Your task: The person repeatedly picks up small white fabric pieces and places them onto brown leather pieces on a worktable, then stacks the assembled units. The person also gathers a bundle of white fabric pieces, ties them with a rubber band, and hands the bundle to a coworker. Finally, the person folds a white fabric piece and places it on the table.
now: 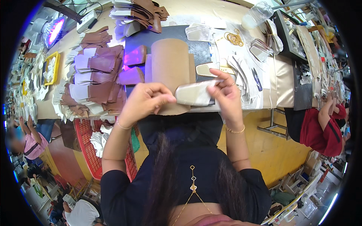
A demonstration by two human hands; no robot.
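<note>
Across the workspace, a long cream table (66, 64) is supporting a dark mat (200, 49), while a red basket (85, 150) is standing below its near edge. Stacks of brown-and-white pieces (102, 73) are lying at the left, and another pile (135, 15) is rising at the far side. On the mat, a tan cylinder (169, 60) is occupying the middle, with two brown curved pieces (134, 56) lying to its left.

Over the cylinder's right near side, the right hand (228, 92) is pinching one end of a pale piece (194, 94) between thumb and fingers. The left hand (152, 98) is curling its fingers narrowly just beside the opposite end; whether they are gripping something thin, I cannot tell.

The work is apparently sitting partway: the held piece is being handled in the air, not yet lying on the cylinder, and further pale pieces (205, 69) are waiting at the right. How many are finished, the stacks are not showing. Smaller still, dark snips (257, 80) and a yellow coil (234, 38) are lying farther right, untouched.
</note>
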